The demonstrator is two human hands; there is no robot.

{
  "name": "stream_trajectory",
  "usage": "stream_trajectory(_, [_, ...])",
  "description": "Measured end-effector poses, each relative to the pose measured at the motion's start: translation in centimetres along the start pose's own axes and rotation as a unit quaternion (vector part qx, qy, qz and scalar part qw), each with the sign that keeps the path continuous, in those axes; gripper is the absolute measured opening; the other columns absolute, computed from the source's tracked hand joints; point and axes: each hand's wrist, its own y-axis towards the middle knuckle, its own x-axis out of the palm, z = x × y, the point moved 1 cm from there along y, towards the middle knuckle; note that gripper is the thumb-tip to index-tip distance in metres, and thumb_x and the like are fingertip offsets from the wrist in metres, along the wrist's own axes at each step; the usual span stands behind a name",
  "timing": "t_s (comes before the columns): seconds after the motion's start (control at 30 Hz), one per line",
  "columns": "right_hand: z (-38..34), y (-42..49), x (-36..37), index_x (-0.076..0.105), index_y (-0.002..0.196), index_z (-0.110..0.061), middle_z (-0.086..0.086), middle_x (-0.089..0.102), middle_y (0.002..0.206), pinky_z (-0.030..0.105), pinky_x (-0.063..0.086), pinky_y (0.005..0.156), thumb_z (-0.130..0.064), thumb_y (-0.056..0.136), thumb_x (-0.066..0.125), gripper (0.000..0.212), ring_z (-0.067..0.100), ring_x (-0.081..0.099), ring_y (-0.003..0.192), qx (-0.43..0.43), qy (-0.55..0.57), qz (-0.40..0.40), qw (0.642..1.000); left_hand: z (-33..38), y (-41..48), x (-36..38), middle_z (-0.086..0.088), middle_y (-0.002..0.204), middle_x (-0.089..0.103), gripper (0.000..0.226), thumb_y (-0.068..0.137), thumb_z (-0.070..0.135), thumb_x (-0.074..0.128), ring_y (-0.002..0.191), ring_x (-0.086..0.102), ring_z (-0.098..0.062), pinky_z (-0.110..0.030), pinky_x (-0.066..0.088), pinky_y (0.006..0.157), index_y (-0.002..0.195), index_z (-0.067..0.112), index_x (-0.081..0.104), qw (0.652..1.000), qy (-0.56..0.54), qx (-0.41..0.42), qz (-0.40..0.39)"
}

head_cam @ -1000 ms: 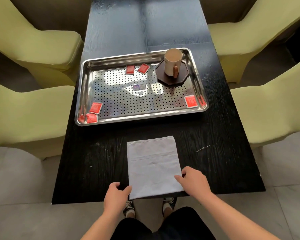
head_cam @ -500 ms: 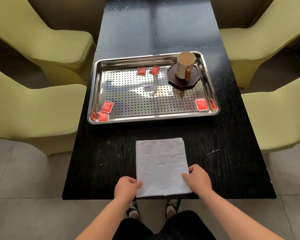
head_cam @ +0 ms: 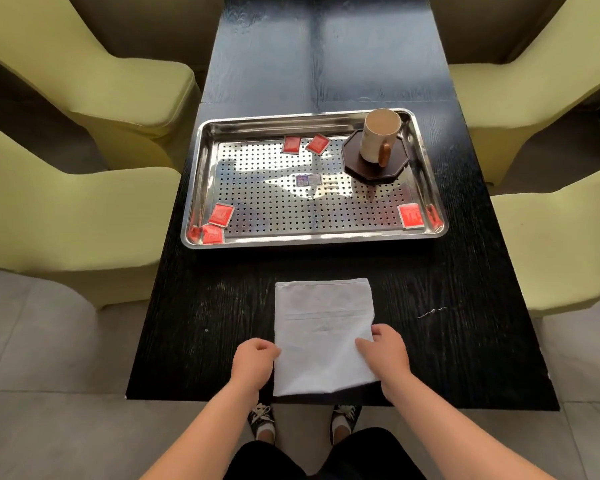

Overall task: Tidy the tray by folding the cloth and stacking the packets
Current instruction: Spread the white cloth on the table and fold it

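You are in a sitting and dining spot, the sort found in a café, a tea room or a dining room; which of these cannot be told. A long black wooden table runs away from you, and padded yellow-green chairs line both its sides, two on your left and two on your right, all drawn close to it. Under your feet the floor is laid with large grey tiles. On the table lies a steel serving tray with a perforated base, holding a cream mug on a dark eight-sided coaster and small red packets scattered about, as served with a drink.
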Motion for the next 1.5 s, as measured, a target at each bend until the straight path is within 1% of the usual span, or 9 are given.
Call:
stream_trajectory(0.2, [-3.0,1.4,0.4,0.065,0.093,-0.015,0.007,0.069,0.097,0.047,0.060,0.081,-0.012,0.092,0.059,0.007,0.027,0.067,0.089,-0.007,0.065,-0.012,0.998,1.6,0.5,-0.4,-0.010,0.097,0.067,0.040,0.090,0.025,0.068,0.076,0.063,-0.019,-0.031,0.050,0.063,0.124,0.008,0.054,1.000,0.007,-0.020,-0.017])
stream_trajectory(0.3, [-2.6,1.3,0.3,0.064,0.095,-0.011,0.011,0.069,0.099,0.047,0.060,0.081,-0.011,0.095,0.055,0.009,0.030,0.067,0.091,0.023,0.089,-0.024,0.995,1.8,0.9,-0.1,-0.010,0.097,0.067,0.027,0.085,0.030,0.074,0.072,0.054,-0.018,-0.031,0.043,0.063,0.098,0.010,0.061,0.997,0.037,-0.051,-0.036])
stream_trajectory(0.43, [-1.1,0.5,-0.4,0.062,0.101,-0.012,0.010,0.069,0.102,0.041,0.060,0.073,-0.013,0.093,0.060,0.009,0.028,0.067,0.090,0.045,0.080,-0.039,0.995,1.1,0.7,0.8,0.002,0.087,0.058,0.020,0.086,0.027,0.074,0.083,0.053,-0.019,-0.031,0.042,0.061,0.092,0.013,0.061,0.994,0.060,-0.064,-0.063])
stream_trajectory(0.57, [-0.7,0.2,-1.0,0.064,0.106,-0.016,0.006,0.071,0.104,0.035,0.057,0.067,-0.008,0.094,0.062,0.014,0.026,0.068,0.094,0.041,0.096,-0.081,0.991,0.3,0.3,1.1,-0.010,0.098,0.069,0.004,0.089,0.014,0.067,0.088,0.065,-0.024,-0.038,0.056,0.076,0.089,0.010,0.067,0.996,-0.041,-0.054,-0.053])
stream_trajectory(0.8, [-4.8,0.9,-0.5,0.065,0.097,-0.019,0.006,0.071,0.099,0.034,0.059,0.063,-0.008,0.093,0.058,0.013,0.025,0.069,0.090,-0.050,0.070,-0.083,0.993,4.0,2.0,-0.2,-0.015,0.106,0.074,0.027,0.087,0.004,0.063,0.096,0.071,-0.037,-0.053,0.060,0.079,0.112,0.011,0.068,0.971,-0.201,-0.061,-0.110])
stream_trajectory(0.9, [-5.8,1.6,-0.3,0.064,0.099,-0.010,0.010,0.069,0.101,0.042,0.059,0.076,-0.007,0.091,0.057,0.011,0.029,0.068,0.094,-0.052,0.062,-0.076,0.994,5.3,3.3,-0.9,-0.013,0.105,0.074,0.028,0.087,0.001,0.061,0.092,0.073,-0.033,-0.047,0.062,0.069,0.112,0.011,0.068,0.977,-0.190,-0.022,-0.096])
stream_trajectory(1.0, [-4.8,1.8,0.0,0.061,0.101,-0.008,0.010,0.068,0.103,0.040,0.062,0.067,-0.005,0.091,0.058,0.011,0.030,0.068,0.092,-0.020,0.047,-0.083,0.995,5.1,3.6,-1.8,-0.009,0.102,0.075,0.025,0.088,0.001,0.062,0.088,0.073,-0.026,-0.034,0.059,0.054,0.109,0.015,0.067,0.984,-0.155,-0.021,-0.081])
stream_trajectory(1.3, [0.7,0.1,-0.8,0.053,0.117,-0.017,0.013,0.071,0.096,0.034,0.063,0.057,-0.001,0.088,0.069,0.037,0.026,0.075,0.066,0.038,0.065,-0.049,0.996,-0.8,1.0,-3.1,-0.021,0.088,0.074,0.022,0.085,-0.007,0.062,0.063,0.073,-0.024,-0.033,0.061,0.059,0.106,0.002,0.064,0.995,-0.041,-0.026,-0.086])
stream_trajectory(1.5, [1.1,-1.5,-1.5,0.054,0.116,-0.036,0.016,0.069,0.092,0.033,0.060,0.054,-0.003,0.093,0.062,0.041,0.025,0.071,0.058,-0.042,0.034,-0.071,0.996,-2.3,-0.8,-3.4,-0.018,0.085,0.065,0.046,0.086,-0.008,0.056,0.067,0.071,-0.029,-0.038,0.061,0.062,0.111,0.030,0.060,0.994,-0.058,0.038,-0.088])
